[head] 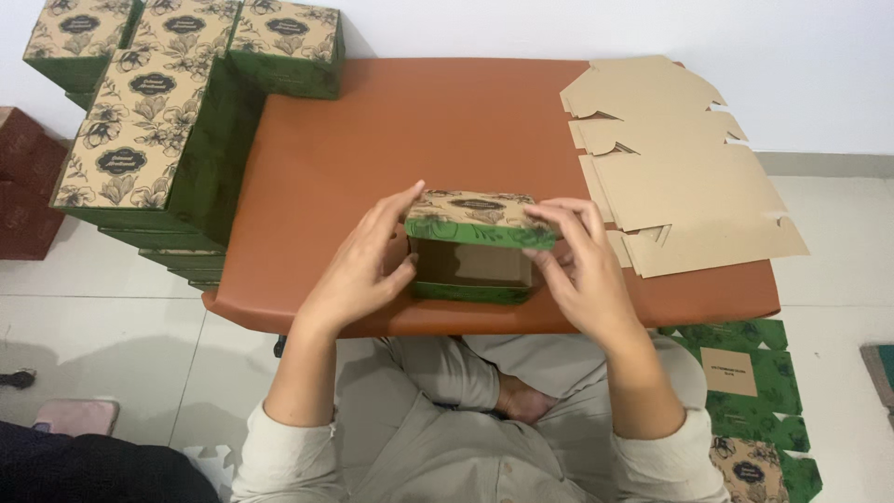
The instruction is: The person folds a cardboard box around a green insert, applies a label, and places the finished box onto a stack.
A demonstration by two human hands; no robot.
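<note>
You are sitting cross-legged on a tiled floor (112,326) in a home packing corner: finished green boxes (149,140) stack beyond your left hand (358,270), flat cardboard blanks (680,177) lie beyond your right hand (582,270) on the low brown surface (447,121).

A low brown table (484,112) stands against a plain white wall (605,28). Pale floor tiles (102,326) spread around it under soft, even light. A grey skirting strip (824,164) runs along the wall's foot at the right.

Single head view; looks steeply down; close over table (372,149)
</note>
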